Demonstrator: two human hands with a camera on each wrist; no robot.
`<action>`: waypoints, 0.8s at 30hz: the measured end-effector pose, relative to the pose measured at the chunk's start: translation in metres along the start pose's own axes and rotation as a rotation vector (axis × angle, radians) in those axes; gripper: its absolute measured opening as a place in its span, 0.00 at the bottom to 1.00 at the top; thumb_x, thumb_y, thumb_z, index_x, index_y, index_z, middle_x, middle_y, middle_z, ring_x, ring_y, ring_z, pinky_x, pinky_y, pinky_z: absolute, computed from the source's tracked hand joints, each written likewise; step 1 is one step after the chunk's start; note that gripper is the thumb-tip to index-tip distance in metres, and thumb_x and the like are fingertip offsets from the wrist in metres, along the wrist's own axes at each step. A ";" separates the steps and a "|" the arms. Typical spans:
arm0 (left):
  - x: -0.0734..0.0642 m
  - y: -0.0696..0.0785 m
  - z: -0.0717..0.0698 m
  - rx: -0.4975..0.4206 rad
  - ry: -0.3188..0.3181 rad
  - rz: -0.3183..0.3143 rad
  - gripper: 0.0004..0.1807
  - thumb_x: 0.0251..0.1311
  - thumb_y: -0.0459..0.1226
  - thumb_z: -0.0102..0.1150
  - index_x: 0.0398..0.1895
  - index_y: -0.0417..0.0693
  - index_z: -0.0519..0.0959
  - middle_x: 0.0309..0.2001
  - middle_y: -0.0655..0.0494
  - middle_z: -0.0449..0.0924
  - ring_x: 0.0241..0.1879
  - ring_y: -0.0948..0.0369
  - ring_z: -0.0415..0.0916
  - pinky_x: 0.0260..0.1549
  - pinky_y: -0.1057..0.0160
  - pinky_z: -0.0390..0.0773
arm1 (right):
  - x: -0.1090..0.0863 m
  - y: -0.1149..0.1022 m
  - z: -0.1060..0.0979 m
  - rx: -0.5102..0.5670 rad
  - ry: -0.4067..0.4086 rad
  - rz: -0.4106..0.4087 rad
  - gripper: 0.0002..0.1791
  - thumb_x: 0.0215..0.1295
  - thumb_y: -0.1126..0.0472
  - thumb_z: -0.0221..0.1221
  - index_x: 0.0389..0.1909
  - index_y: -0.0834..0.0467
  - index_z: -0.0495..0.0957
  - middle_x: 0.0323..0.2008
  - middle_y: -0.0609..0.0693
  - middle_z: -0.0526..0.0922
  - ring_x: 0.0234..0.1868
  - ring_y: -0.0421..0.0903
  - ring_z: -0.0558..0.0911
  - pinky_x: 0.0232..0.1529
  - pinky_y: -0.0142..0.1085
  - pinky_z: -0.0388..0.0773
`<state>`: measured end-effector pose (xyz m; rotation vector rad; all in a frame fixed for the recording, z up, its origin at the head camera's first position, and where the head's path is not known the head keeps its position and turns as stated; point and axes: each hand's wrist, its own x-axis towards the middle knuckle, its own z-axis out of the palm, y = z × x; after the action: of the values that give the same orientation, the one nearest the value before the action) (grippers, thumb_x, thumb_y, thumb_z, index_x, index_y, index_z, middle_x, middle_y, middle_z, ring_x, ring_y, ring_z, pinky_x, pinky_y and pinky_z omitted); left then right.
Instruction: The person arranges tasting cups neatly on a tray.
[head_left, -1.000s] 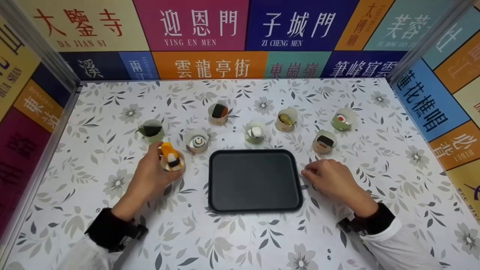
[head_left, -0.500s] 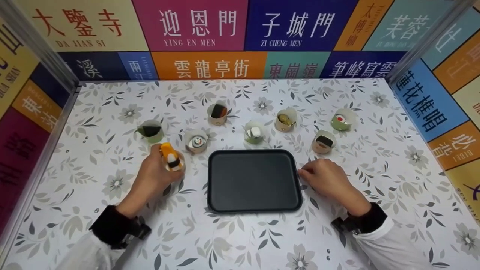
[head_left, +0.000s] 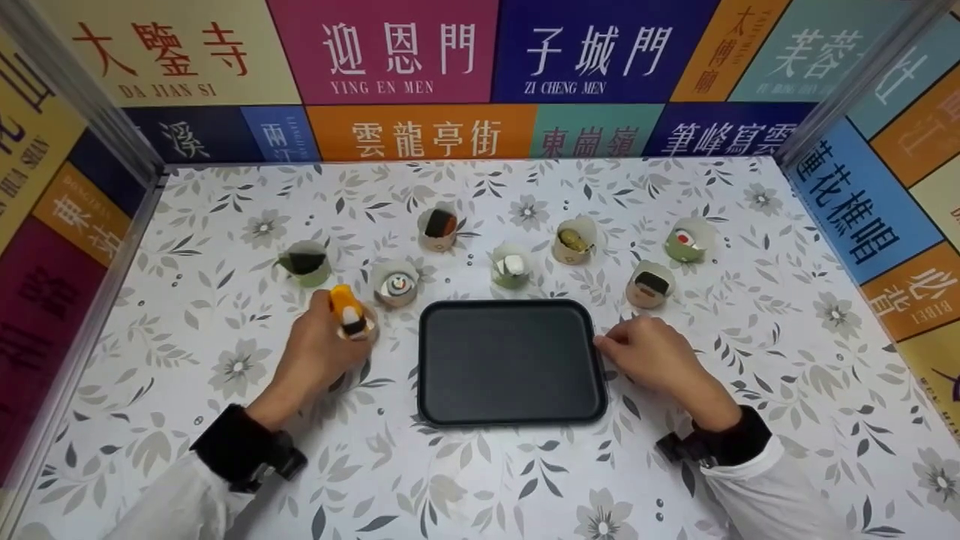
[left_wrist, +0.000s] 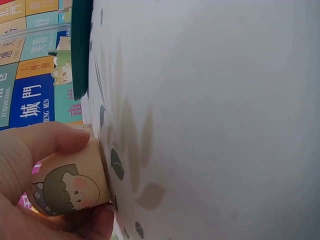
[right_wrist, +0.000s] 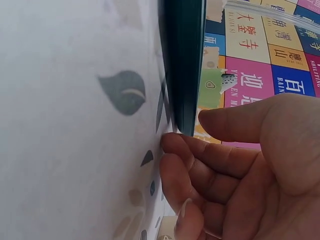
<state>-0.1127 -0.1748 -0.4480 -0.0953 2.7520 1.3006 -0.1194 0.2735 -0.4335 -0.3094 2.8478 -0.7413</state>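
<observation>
My left hand [head_left: 315, 337] grips a small paper cup [left_wrist: 75, 190] printed with a cartoon child's face, thumb and fingers around its sides. An orange-topped sushi piece [head_left: 347, 309] with a dark band sits in that cup, left of a black rectangular tray [head_left: 514, 364]. In the left wrist view the cup's base is right at the tablecloth. My right hand [head_left: 656, 349] rests at the tray's right edge with loosely curled fingers and nothing in them. The right wrist view shows its thumb and index fingertips apart, close to the tray's rim [right_wrist: 185, 75].
Behind the tray stand several more food cups: a green one [head_left: 304, 274], one with a white roll [head_left: 396, 286], a green one with a white piece [head_left: 510, 270] and one with a dark-topped piece [head_left: 649, 289]. Printed panels [head_left: 420, 127] border the flowered tablecloth [head_left: 480, 487].
My left hand has shifted slightly right with the cup, toward the tray. My right hand has drifted slightly left, up to the tray's edge. The tray and other cups stay put.
</observation>
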 end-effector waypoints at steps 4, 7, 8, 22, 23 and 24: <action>0.000 0.000 0.001 0.000 0.005 0.012 0.30 0.54 0.34 0.70 0.57 0.41 0.65 0.42 0.44 0.75 0.39 0.50 0.72 0.38 0.56 0.72 | 0.000 0.000 0.000 0.010 -0.012 0.018 0.19 0.71 0.55 0.63 0.18 0.52 0.81 0.15 0.42 0.73 0.16 0.43 0.73 0.22 0.40 0.69; 0.000 0.001 0.002 -0.010 0.012 0.015 0.30 0.55 0.34 0.70 0.57 0.41 0.65 0.42 0.43 0.75 0.39 0.50 0.72 0.39 0.56 0.72 | 0.000 0.000 0.000 0.015 -0.016 0.027 0.18 0.72 0.55 0.63 0.20 0.53 0.83 0.16 0.42 0.75 0.16 0.43 0.74 0.22 0.40 0.69; 0.000 0.002 0.002 -0.015 0.016 0.014 0.30 0.54 0.34 0.70 0.57 0.41 0.65 0.43 0.43 0.76 0.40 0.50 0.73 0.39 0.56 0.72 | 0.000 0.000 0.000 0.014 -0.016 0.026 0.18 0.72 0.55 0.63 0.20 0.53 0.83 0.16 0.43 0.75 0.17 0.43 0.74 0.22 0.40 0.69; -0.007 0.019 0.006 -0.090 0.043 0.066 0.33 0.52 0.34 0.75 0.58 0.42 0.66 0.51 0.42 0.80 0.51 0.48 0.77 0.51 0.52 0.73 | 0.001 -0.001 0.002 0.026 0.008 -0.034 0.19 0.71 0.58 0.65 0.17 0.52 0.79 0.16 0.41 0.72 0.17 0.41 0.72 0.21 0.38 0.67; -0.007 0.021 0.007 -0.098 0.040 0.065 0.33 0.52 0.33 0.75 0.58 0.42 0.66 0.51 0.42 0.80 0.51 0.49 0.77 0.51 0.52 0.73 | 0.001 -0.001 0.003 0.027 0.009 -0.038 0.20 0.71 0.59 0.65 0.16 0.52 0.79 0.16 0.41 0.72 0.17 0.41 0.71 0.21 0.38 0.67; -0.007 0.023 0.008 -0.100 0.040 0.066 0.33 0.51 0.33 0.75 0.58 0.42 0.66 0.51 0.43 0.80 0.51 0.49 0.77 0.52 0.52 0.73 | 0.000 -0.001 0.003 0.024 0.010 -0.042 0.20 0.71 0.59 0.65 0.16 0.51 0.78 0.16 0.40 0.72 0.17 0.41 0.71 0.22 0.37 0.66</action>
<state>-0.1071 -0.1539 -0.4351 -0.0390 2.7445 1.4686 -0.1191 0.2711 -0.4355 -0.3636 2.8480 -0.7869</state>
